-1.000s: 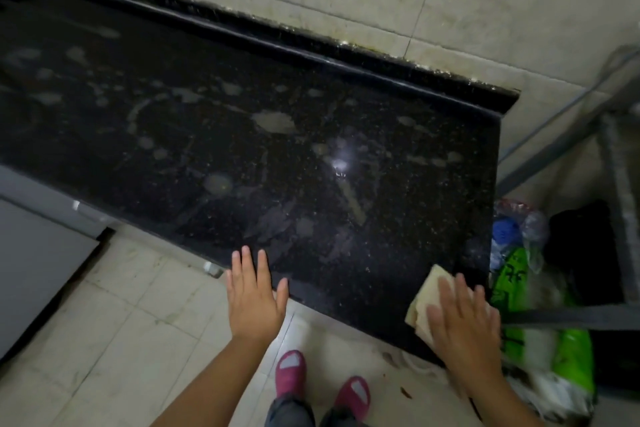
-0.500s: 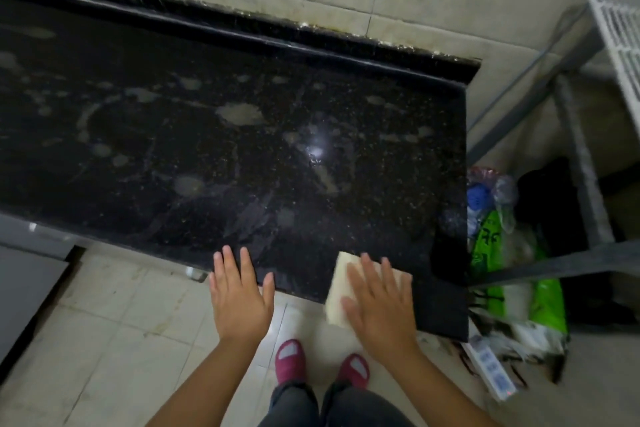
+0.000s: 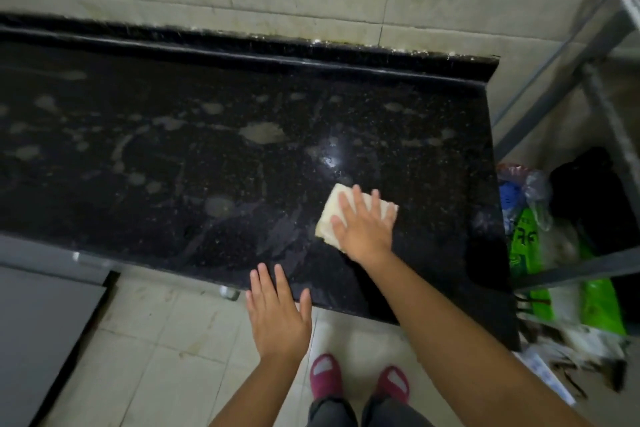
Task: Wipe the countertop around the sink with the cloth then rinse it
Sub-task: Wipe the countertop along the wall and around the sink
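- Nearest: left hand [image 3: 277, 314] spread flat, fingers apart, holding nothing, fingertips over the near edge of the countertop [image 3: 433, 156]; may just be hovering, contact not clear; if braced there, could skid on the wet-looking stone and take the balance with it.
- Below, red slippers [image 3: 358, 380] on a tiled floor [image 3: 166, 333]; any water pushed over the near edge would land right there; slip risk.
- Further in: right hand [image 3: 363, 224] pressed palm-down on the cloth [image 3: 334, 208], fingers splayed over it, pinning it rather than clutching it; cloth lying flat on the right part of the countertop, toward the near side, its left end showing past the fingers.
- With only a flat press, could slide out from under the palm or bunch up on a quick stroke; would then smear instead of lifting.
- Close to the right end of the countertop; a stroke carried too far right could drop the cloth or dirty water onto the bags [image 3: 526, 239] beside the metal shelf frame [image 3: 568, 270].
- Far and left: many pale patches and streaks left on the dark stone, up to the raised back ledge [image 3: 242, 54]; easy to miss in the dim light and glare; grime along that ledge likely skipped by flat passes.
- No sink in view; rinsing not yet possible from here; carrying a loaded cloth there could drip.
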